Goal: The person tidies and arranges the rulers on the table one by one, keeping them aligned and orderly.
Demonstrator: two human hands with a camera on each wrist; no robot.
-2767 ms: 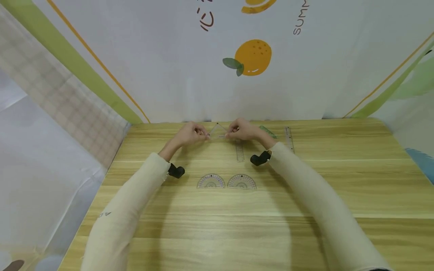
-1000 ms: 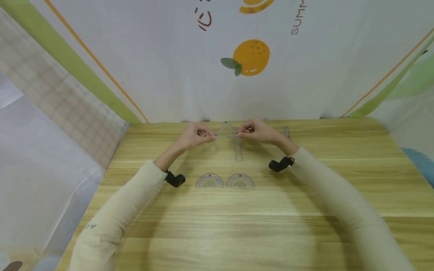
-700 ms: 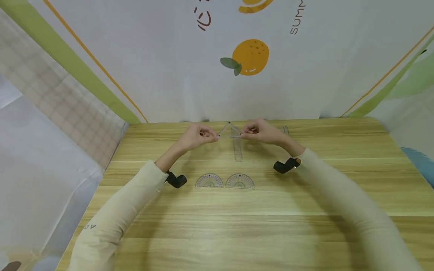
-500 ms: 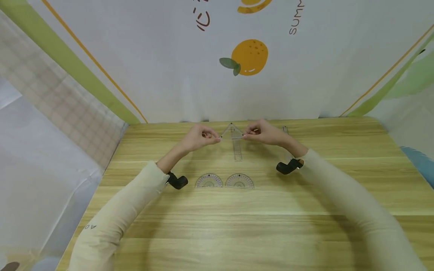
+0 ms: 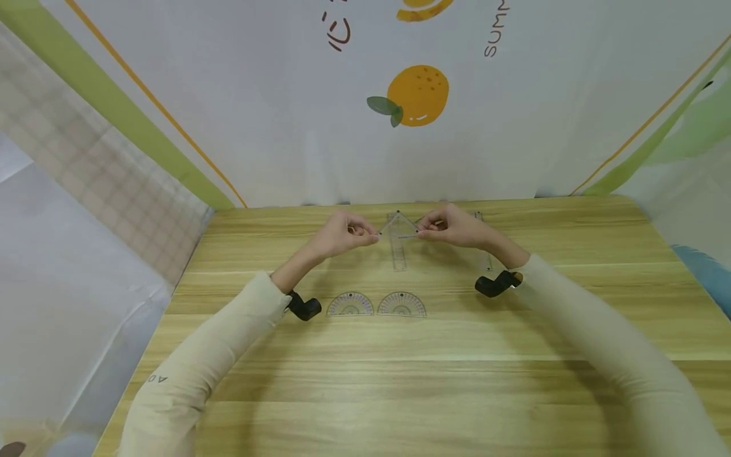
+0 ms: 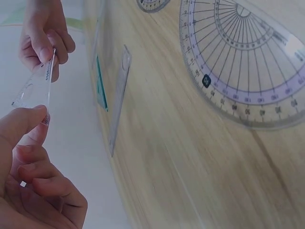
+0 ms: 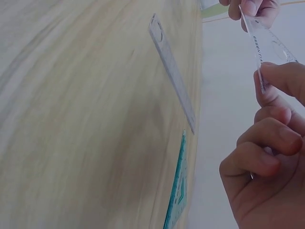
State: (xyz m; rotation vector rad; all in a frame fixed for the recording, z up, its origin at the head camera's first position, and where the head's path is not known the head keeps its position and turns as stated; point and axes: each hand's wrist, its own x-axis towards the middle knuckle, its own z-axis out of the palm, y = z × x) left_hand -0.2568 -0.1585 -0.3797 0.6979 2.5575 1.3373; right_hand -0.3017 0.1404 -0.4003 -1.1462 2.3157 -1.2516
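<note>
**Clear triangle pinched at both ends above the far tabletop**

Your left hand (image 5: 341, 233) and right hand (image 5: 451, 226) each pinch one end corner of the clear set square (image 5: 398, 226), thumb and forefinger pressed together on the plastic and the other fingers curled in behind. You hold it up off the tabletop (image 5: 400, 374), its point away from you. In the left wrist view the set square (image 6: 35, 86) runs edge-on from your near fingertip to the far hand.

Directly below the grip lies a clear straight ruler (image 5: 398, 251), flat on the wood and pointing back towards you. Nearer you than the grip, two clear protractors sit side by side: the left protractor (image 5: 350, 305) and the right protractor (image 5: 401, 304), close together though I cannot tell whether their edges touch. Beyond your right grip a second clear ruler (image 5: 483, 247) lies partly behind your wrist. The right wrist view shows a green-edged ruler (image 7: 177, 191) lying just beside the first ruler; its shape is hard to make out through the blur.
</note>
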